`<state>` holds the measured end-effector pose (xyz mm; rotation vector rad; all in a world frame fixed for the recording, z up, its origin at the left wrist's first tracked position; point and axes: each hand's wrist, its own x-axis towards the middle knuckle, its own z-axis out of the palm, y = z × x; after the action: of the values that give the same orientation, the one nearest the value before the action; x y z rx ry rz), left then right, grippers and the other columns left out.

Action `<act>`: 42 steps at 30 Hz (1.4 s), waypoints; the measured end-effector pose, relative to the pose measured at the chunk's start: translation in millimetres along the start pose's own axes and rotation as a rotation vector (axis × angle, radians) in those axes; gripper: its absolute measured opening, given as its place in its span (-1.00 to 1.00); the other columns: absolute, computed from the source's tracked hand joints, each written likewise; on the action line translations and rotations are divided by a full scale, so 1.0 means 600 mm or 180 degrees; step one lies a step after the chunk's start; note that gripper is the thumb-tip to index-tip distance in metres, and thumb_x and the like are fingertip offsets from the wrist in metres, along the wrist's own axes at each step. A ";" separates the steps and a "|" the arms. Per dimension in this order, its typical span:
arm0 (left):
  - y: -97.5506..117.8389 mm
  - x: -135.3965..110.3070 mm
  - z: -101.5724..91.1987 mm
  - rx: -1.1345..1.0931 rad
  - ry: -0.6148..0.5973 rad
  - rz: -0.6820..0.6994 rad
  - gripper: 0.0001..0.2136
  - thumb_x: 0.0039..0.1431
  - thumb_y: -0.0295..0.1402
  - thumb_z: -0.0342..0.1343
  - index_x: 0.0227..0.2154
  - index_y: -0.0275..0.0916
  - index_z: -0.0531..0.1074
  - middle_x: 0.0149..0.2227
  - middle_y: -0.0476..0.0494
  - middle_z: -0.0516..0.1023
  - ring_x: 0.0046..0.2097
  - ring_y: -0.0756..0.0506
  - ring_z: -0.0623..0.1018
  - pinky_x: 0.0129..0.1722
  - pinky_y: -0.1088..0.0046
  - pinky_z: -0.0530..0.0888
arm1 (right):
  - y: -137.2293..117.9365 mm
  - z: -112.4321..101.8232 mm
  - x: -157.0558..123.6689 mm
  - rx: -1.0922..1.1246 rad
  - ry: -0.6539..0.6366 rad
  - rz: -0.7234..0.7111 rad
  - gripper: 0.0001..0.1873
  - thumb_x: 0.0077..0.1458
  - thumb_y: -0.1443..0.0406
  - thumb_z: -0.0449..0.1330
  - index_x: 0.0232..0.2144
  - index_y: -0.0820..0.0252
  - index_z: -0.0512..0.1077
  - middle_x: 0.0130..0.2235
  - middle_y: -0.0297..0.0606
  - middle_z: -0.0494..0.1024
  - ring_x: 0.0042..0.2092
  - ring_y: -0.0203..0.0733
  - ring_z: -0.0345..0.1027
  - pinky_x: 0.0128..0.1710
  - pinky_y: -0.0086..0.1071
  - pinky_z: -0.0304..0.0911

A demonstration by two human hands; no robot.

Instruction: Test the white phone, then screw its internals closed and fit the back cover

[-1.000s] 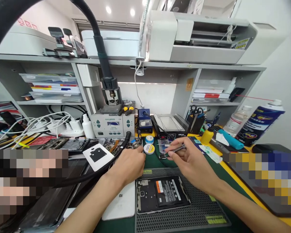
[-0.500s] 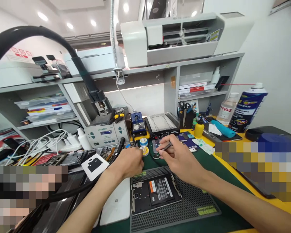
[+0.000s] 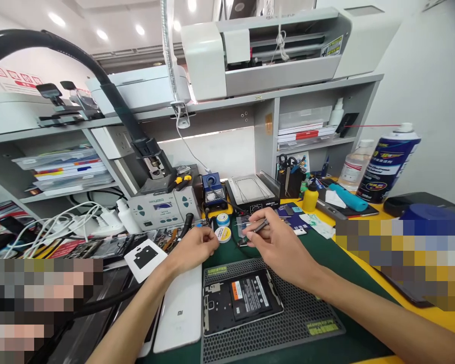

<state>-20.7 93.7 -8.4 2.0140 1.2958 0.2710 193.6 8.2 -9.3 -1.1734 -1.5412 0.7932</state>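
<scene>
My right hand (image 3: 278, 245) pinches a thin dark tool (image 3: 256, 228), its tip pointing left and down towards the green mat. My left hand (image 3: 193, 247) is curled shut just left of it, beside a small round yellow-labelled tin (image 3: 223, 234); what its fingers hold is hidden. Below both hands an opened phone (image 3: 240, 301) with its battery exposed lies on a black perforated mat (image 3: 307, 313). A white phone back cover (image 3: 178, 316) lies to the left of the mat.
A grey rework station (image 3: 163, 206) with a black hose (image 3: 41, 43) stands behind my left hand. A blue tip-cleaner holder (image 3: 212, 186) and a heating plate (image 3: 252, 192) stand further back. A spray can (image 3: 387, 164), bottles and tools stand on the right; white cables (image 3: 60, 220) lie on the left.
The camera has swung left and tilted. Both hands stay close together above the phone; the right hand has drawn the tool slightly nearer the left hand.
</scene>
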 end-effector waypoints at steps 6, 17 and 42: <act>0.000 -0.003 0.000 -0.0997 -0.0244 -0.0547 -0.69 0.30 -0.20 0.12 0.00 -0.27 0.42 -0.04 -0.18 0.52 -0.13 -0.11 0.56 -0.16 0.22 0.56 | -0.007 0.008 0.001 0.0371 0.0156 0.0043 -0.84 0.25 0.27 0.17 -0.15 0.09 0.25 -0.26 -0.26 0.53 -0.19 -0.11 0.56 -0.13 -0.13 0.57; 0.014 -0.009 0.007 -0.2482 -0.0509 -0.0647 -0.78 0.33 -0.21 0.10 -0.23 -0.31 0.44 -0.40 0.03 0.46 -0.51 0.09 0.40 -0.56 0.57 0.40 | -0.032 0.013 -0.005 0.0842 0.0633 -0.0118 -0.73 0.19 0.23 0.27 -0.15 0.09 0.26 -0.20 -0.22 0.62 -0.19 -0.13 0.61 -0.10 -0.22 0.61; 0.015 -0.011 -0.002 -0.3528 -0.0914 -0.0424 -0.86 0.06 -0.47 0.20 -0.55 -0.36 0.39 -0.53 0.00 0.45 -0.74 0.24 0.06 -0.78 0.66 -0.13 | -0.030 0.013 -0.005 0.0916 0.0668 -0.0127 -0.73 0.19 0.26 0.29 -0.14 0.10 0.28 -0.19 -0.22 0.64 -0.20 -0.14 0.62 -0.12 -0.25 0.62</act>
<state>-18.0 86.4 -0.3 0.9702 0.7911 0.4807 181.0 -0.1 3.8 -0.9769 -1.2289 0.8078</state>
